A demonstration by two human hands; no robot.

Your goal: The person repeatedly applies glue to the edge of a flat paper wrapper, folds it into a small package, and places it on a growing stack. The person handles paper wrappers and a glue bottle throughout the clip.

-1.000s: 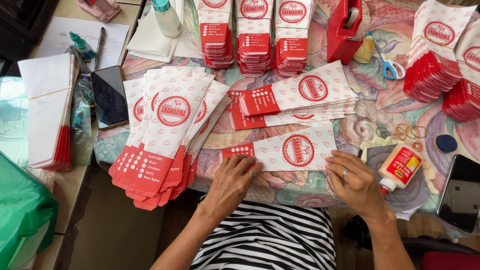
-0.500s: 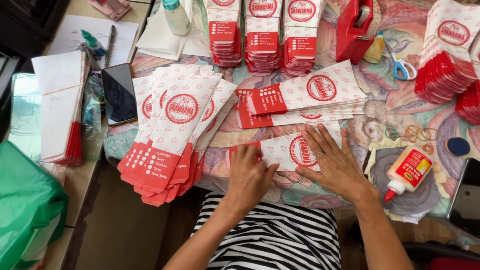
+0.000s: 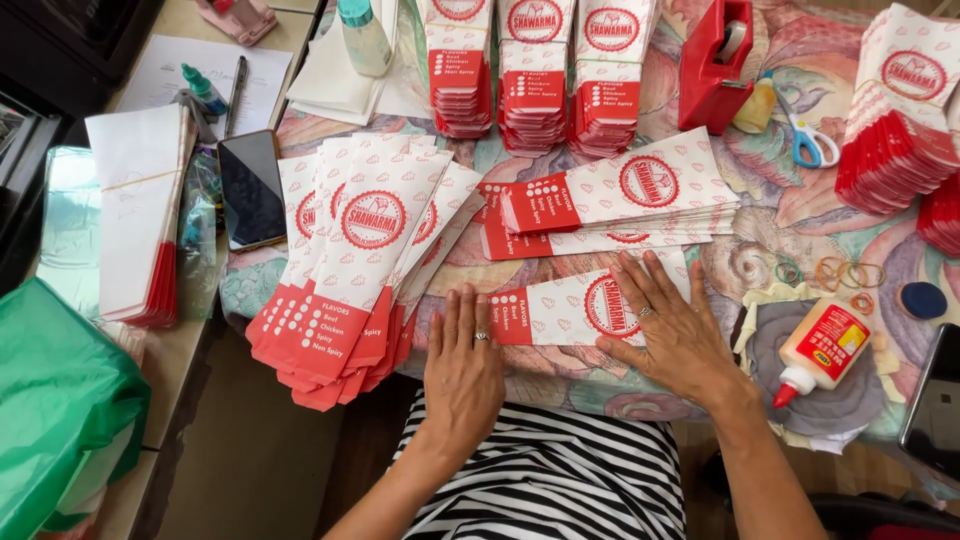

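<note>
Left hand (image 3: pixel 463 362): flat and released, fingers straight and together, palm down at the near edge of the worktop (image 3: pixel 760 240), fingertips touching the red end of the paper sleeve (image 3: pixel 585 305)
Right hand (image 3: pixel 672 332): also flat and released, fingers spread, pressing down on the sleeve's white end and partly covering its round red emblem
Paper sleeve: lies lengthwise between the two hands, red end to the left, white patterned end under the right hand, just in front of the person's striped top (image 3: pixel 550 480)
Flat pile (image 3: pixel 620 200): more of the same sleeves stacked just beyond the one being pressed, apart from both hands
Fanned pile (image 3: pixel 355 260): a spread of sleeves left of the left hand, red ends hanging over the worktop edge
Glue bottle (image 3: pixel 822 348): white with a red tip, lying on a cloth right of the right hand
Far side: three upright bundles (image 3: pixel 535 70), a red tape dispenser (image 3: pixel 715 65), blue-handled scissors (image 3: pixel 808 135)
Left edge: a dark phone (image 3: pixel 250 188)
</note>
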